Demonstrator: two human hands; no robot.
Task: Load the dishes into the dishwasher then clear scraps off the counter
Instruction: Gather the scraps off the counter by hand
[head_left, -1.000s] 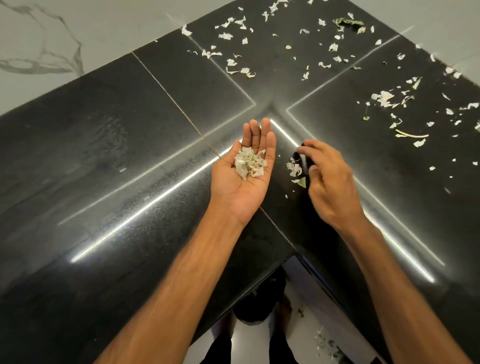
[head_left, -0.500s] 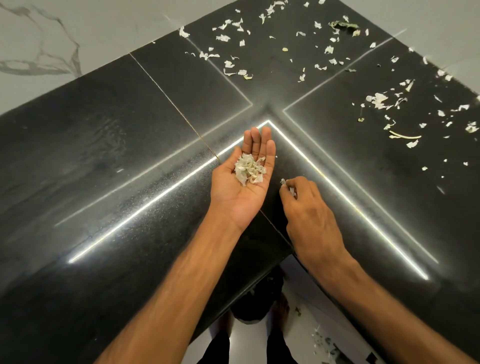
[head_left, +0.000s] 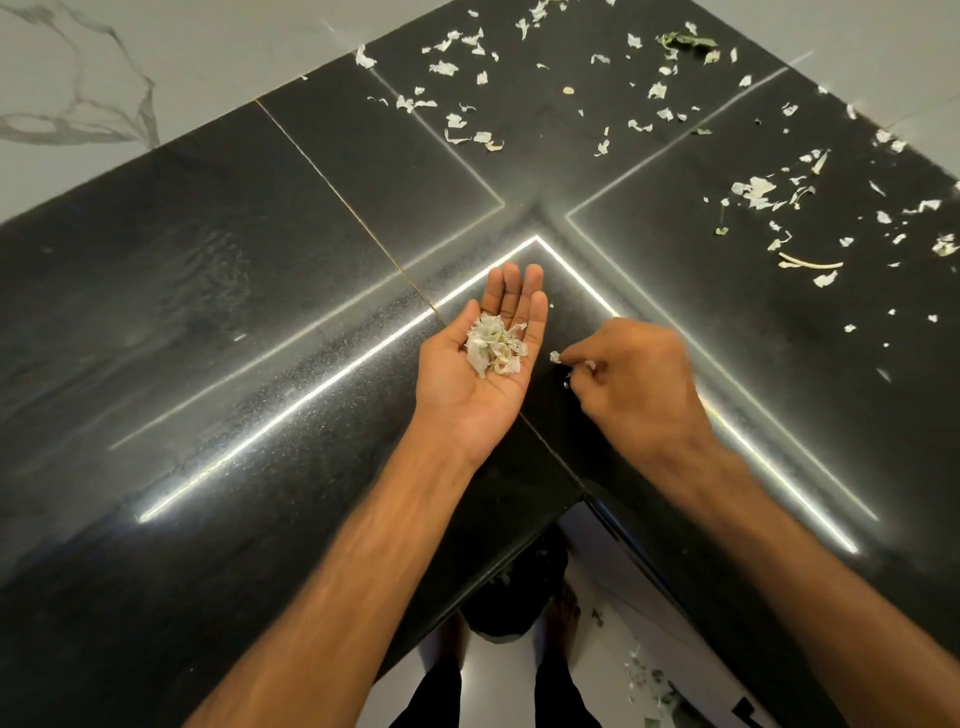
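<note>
Currently: left hand (head_left: 483, 374), fingers straight, cradles pale peel-scrap pile (head_left: 493, 348); right hand (head_left: 639, 384) pinches white scrap (head_left: 555, 356). On glossy black stone counter (head_left: 234, 322), many loose scraps (head_left: 753, 189) left; dishwasher unseen.

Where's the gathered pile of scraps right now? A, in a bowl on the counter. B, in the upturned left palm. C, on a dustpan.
B: the pile of scraps lies in the open, upturned left hand over the black counter; the right hand pinches small bits beside it.
</note>
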